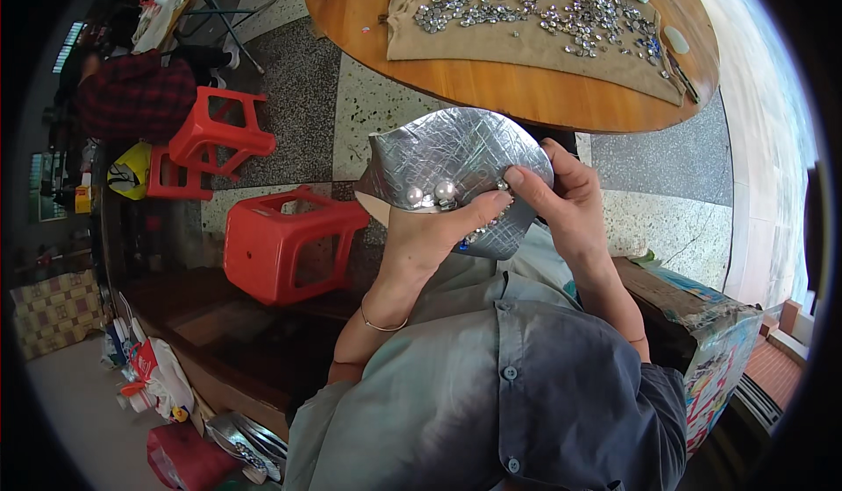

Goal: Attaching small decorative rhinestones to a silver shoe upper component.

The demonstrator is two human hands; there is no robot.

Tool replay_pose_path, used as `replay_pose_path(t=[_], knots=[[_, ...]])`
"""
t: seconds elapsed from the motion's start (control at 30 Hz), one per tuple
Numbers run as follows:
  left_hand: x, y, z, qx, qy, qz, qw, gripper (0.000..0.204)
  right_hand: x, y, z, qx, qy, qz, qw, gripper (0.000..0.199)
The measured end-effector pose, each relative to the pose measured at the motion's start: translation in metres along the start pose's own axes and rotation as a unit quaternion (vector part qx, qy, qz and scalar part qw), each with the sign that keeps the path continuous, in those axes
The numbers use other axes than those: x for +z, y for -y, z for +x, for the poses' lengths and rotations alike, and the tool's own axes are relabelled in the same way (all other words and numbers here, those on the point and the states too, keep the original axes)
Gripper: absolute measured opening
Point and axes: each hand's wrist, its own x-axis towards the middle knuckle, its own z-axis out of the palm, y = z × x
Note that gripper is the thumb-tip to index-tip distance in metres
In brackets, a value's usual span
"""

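Note:
In front of my chest I hold a curved piece of silver, crinkle-patterned sheet material (456,145), shaped like a shoe upper with a pale backing. Round white pearls (445,191) and small clear gems sit in a row across it, with a few blue gems (463,245) lower down. My left hand (425,238) grips the lower left side, its thumb lying across the front beside the gems and its fingers hidden behind. At the right edge, my right hand (566,202) pinches the piece, thumb in front by the gems. Whether it also holds a tiny gem cannot be made out.
Beyond my hands stands a round wooden table (351,17) with a tan cloth (421,46) bearing many loose clear gems (579,22). Red plastic stools (263,250) are at the left. A person in a checked shirt (145,96) sits farther off. A box-like stand (702,342) is at my right.

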Motion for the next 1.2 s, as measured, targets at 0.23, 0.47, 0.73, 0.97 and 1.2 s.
replay_pose_path(t=[0.23,0.47,0.73,0.97,1.2], knots=[[0.001,0.006,0.003,0.009,-0.001,-0.079,0.997,0.034,-0.001,0.001,0.0,0.022,0.015,0.034,0.999,0.009],[0.005,0.004,-0.003,0.005,-0.041,-0.102,0.994,0.03,-0.008,0.003,-0.001,-0.035,0.022,-0.006,0.999,0.013],[0.007,-0.001,-0.007,0.052,-0.048,-0.027,0.997,0.03,-0.017,0.001,0.006,0.081,0.052,0.141,0.985,0.02],[0.008,-0.007,-0.009,0.022,-0.004,-0.035,0.999,0.032,-0.017,-0.006,0.008,0.055,0.024,0.128,0.99,0.02],[0.005,-0.006,-0.004,-0.001,0.007,-0.074,0.997,0.034,-0.023,-0.008,0.001,-0.04,0.172,0.007,0.984,0.021]])
